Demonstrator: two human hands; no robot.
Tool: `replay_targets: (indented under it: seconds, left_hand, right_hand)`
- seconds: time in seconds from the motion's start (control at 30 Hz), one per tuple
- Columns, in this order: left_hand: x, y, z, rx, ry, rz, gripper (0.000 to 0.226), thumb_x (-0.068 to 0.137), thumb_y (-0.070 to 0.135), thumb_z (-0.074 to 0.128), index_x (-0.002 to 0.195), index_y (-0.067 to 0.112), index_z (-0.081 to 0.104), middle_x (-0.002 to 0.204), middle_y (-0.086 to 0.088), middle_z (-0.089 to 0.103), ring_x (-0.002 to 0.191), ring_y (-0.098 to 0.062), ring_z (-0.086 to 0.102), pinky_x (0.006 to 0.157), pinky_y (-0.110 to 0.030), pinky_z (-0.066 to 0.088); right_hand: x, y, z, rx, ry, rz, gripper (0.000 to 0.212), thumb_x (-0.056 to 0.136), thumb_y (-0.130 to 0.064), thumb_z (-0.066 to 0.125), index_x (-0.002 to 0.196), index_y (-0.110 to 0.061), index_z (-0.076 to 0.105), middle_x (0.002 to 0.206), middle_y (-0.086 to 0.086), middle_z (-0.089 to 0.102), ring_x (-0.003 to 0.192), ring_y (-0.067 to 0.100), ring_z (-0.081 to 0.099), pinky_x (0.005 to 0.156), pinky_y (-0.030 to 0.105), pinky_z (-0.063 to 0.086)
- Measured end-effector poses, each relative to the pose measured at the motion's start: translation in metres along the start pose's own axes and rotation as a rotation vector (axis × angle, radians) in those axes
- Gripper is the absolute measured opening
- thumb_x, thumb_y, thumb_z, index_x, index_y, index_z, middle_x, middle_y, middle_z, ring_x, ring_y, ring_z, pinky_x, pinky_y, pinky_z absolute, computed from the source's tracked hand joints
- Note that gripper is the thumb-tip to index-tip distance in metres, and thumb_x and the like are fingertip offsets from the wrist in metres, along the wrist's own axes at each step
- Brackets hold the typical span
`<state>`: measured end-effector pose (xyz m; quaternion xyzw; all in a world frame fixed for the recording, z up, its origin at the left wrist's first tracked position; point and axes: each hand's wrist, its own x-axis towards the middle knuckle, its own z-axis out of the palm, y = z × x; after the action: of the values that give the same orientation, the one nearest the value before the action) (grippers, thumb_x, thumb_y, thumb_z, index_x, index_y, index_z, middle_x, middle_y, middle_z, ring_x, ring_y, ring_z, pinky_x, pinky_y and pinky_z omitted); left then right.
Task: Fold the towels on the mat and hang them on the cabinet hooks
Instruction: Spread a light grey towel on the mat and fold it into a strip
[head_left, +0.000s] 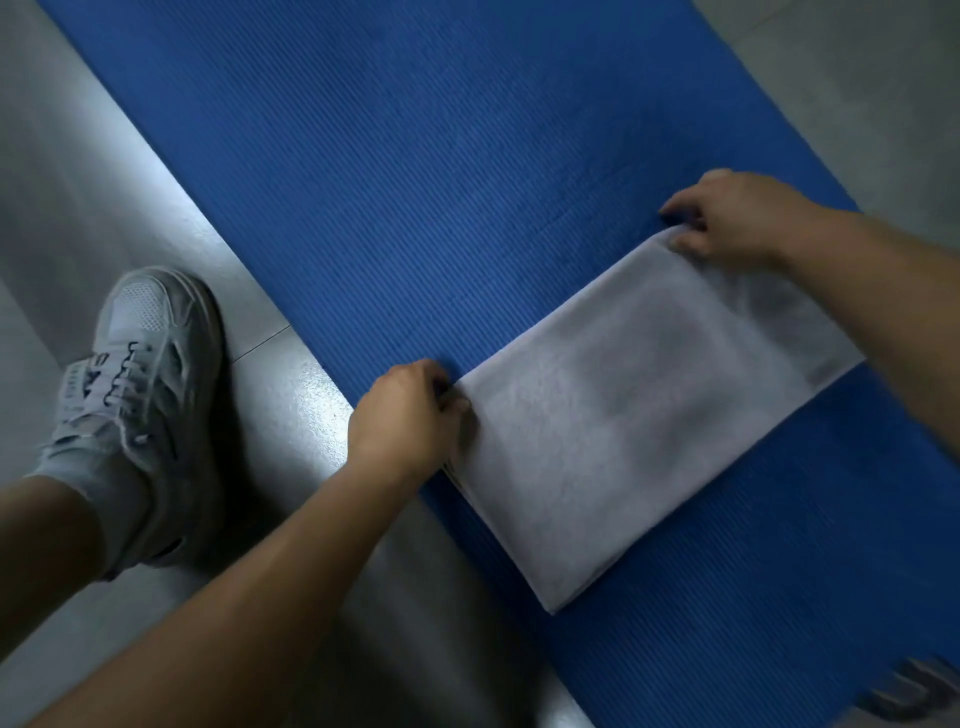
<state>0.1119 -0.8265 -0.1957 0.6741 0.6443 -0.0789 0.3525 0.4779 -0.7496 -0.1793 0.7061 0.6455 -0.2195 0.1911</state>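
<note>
Floor (62, 156) is smooth grey tile with a slight sheen, running down the left side and showing again at the top right corner. A thin grout line (262, 344) crosses it at left centre. Light is dim and cool, with soft glare patches on the tile at left and lower centre; no walls, furniture or windows in view.

right forearm (904, 332) covering towel (623, 415) corner, second shoe (919, 691) blurred, cropped
</note>
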Motion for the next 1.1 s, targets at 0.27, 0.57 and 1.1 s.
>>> replay_targets:
  seconds: [0.27,0.57,1.1]
  left_hand:
    - [0.041,-0.016,-0.039,-0.221,0.199,0.016,0.012,0.09,0.035,0.068,0.085,0.024,0.064,0.082,0.002,0.063,0.081,-0.021,0.061,0.067,-0.029,0.04]
    - [0.057,-0.012,-0.096,-0.432,0.377,0.251,0.018,0.089,0.036,0.07,0.089,0.02,0.063,0.083,0.009,0.063,0.077,-0.013,0.059,0.074,-0.037,0.052]
    - [0.005,-0.033,0.017,-0.006,0.229,0.571,0.029,0.087,0.043,0.066,0.085,0.014,0.067,0.146,-0.015,0.051,0.139,-0.037,0.043,0.107,-0.051,0.041]
  right_hand:
    - [0.02,-0.012,-0.035,0.013,0.315,-0.064,0.027,0.097,-0.026,0.059,0.112,-0.005,0.069,0.111,0.023,0.058,0.106,0.042,0.055,0.089,0.046,0.044]
    - [0.043,-0.022,-0.061,0.19,0.616,-0.018,0.035,0.095,-0.037,0.05,0.109,-0.011,0.069,0.109,0.016,0.062,0.097,0.029,0.059,0.084,0.035,0.045]
    - [-0.048,0.022,0.051,0.259,0.427,0.078,0.026,0.094,-0.02,0.064,0.117,-0.011,0.073,0.144,0.007,0.054,0.134,0.026,0.048,0.111,0.036,0.036]
